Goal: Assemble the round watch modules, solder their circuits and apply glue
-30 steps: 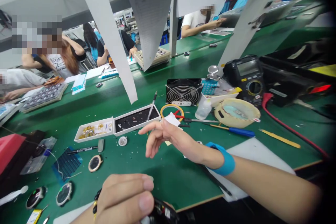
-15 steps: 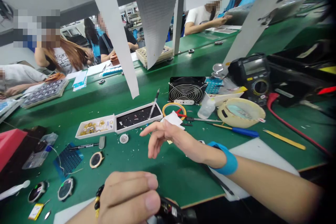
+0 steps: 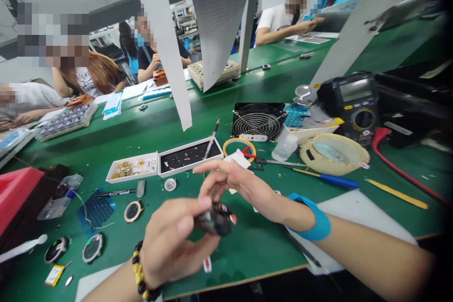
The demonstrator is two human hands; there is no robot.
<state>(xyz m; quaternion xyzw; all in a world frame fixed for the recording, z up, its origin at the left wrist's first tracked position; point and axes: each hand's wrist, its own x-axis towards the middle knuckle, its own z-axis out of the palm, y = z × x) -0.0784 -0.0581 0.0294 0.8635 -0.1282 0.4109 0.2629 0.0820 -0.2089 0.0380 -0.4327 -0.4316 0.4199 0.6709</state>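
Observation:
My left hand (image 3: 173,238), with a beaded bracelet at the wrist, grips a dark round device (image 3: 217,221) that looks like a smartwatch case with its inside exposed. Small red and white bits show on its near right side; motion blur hides the finer parts. Just above it hovers my right hand (image 3: 244,186), a blue band (image 3: 313,219) round its wrist. Its index finger is stretched out and the others are loosely bent and apart, with nothing visible in them. Whether these fingers touch the device I cannot tell.
White boxes with small parts (image 3: 109,177) stand ahead, near a fan (image 3: 258,120). Round watches (image 3: 92,248) and a yellow battery (image 3: 54,275) lie left. A blue-handled screwdriver (image 3: 338,181), yellow tweezers (image 3: 396,193) and a multimeter (image 3: 359,99) are right. Co-workers sit across the bench.
My left hand has risen from the bottom edge with the dark device, bringing it beneath my right hand. The right hand stays stretched out, and the view has shifted slightly.

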